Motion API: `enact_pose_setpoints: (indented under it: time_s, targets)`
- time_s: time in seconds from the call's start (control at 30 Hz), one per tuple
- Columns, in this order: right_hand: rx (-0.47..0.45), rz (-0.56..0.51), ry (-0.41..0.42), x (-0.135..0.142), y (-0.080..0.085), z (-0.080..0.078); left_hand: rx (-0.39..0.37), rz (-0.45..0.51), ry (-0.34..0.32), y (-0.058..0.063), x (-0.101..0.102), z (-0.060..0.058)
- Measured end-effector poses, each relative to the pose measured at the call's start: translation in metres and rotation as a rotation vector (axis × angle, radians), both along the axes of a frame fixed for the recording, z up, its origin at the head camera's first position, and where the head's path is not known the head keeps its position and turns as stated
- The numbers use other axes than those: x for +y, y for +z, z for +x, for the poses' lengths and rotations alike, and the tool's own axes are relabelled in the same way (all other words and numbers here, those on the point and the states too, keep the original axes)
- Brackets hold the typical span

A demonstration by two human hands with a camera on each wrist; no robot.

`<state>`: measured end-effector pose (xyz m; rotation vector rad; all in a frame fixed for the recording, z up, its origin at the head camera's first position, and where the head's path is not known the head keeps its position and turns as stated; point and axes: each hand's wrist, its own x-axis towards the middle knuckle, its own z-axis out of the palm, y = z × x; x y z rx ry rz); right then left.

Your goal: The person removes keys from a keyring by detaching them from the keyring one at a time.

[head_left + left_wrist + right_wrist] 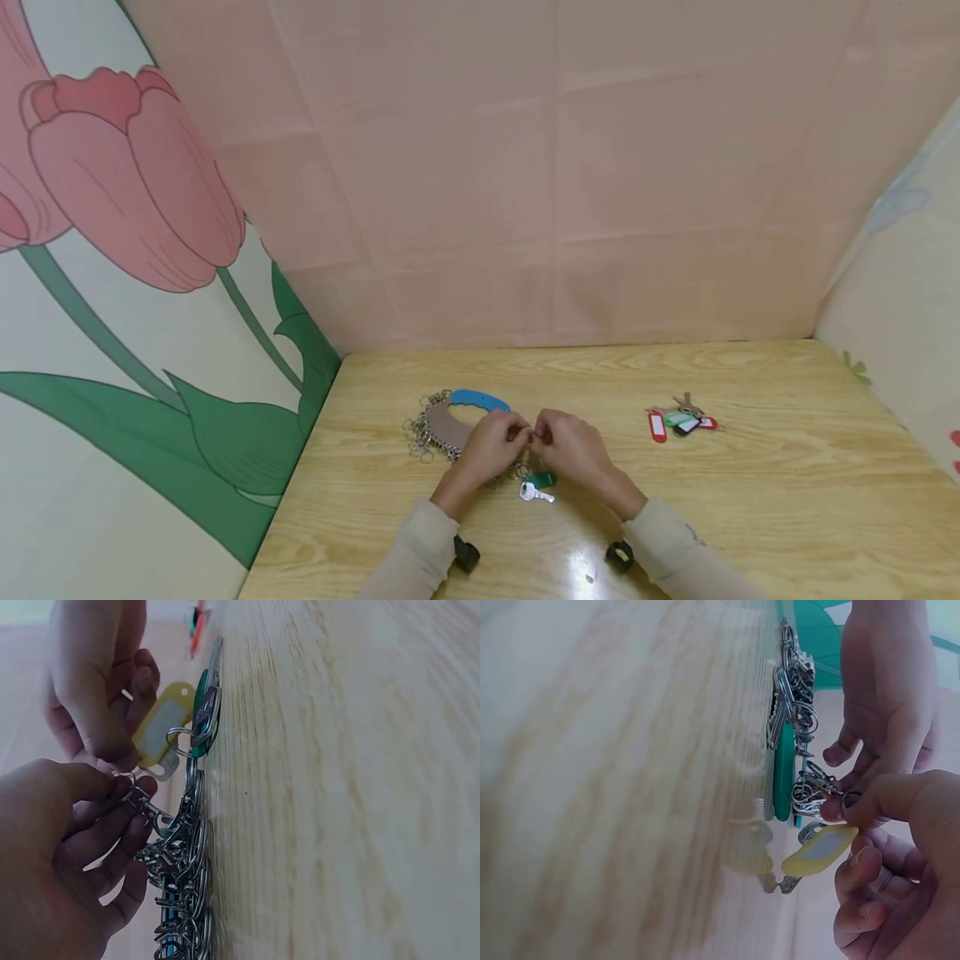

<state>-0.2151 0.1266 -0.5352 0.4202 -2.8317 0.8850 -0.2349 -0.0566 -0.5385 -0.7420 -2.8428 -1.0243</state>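
Observation:
Left hand (487, 450) and right hand (576, 448) meet fingertip to fingertip beside a brown curved plate (448, 427) with a blue handle (482, 400). Thumb and finger of the left hand pinch a small metal key ring (136, 780) joined to a clasp (156, 817). The right hand pinches the same ring from the other side. From it hangs a yellow key tag (821, 851), with a key (784, 883) partly hidden behind. Many rings and clasps (423, 433) line the plate's edge. Just below the hands lie a green key tag (542, 480) and a silver key (536, 493).
To the right on the wooden table (787, 483) lies a group of keys (686, 403) with a red tag (657, 427), a green tag (677, 419) and a black-edged tag (687, 427). A pink cloth wall (555, 208) stands behind; printed walls flank both sides.

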Motion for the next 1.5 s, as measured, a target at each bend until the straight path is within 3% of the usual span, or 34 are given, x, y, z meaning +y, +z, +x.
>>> enact_pose_setpoints:
  time_s: [0.27,0.9,1.5]
  targets:
    - [0.024,-0.012,0.027,0.0,0.0,0.0006,-0.011,0.02,-0.001,-0.0006,-0.0015,0.001]
    - [-0.001,-0.02,-0.024,-0.0021,-0.0003,0.0007,-0.015,0.027,-0.005,0.0012,-0.0025,0.0011]
    - [0.006,-0.047,0.015,-0.0004,-0.0004,0.0009,-0.02,0.019,-0.001,0.0041,-0.003,0.0022]
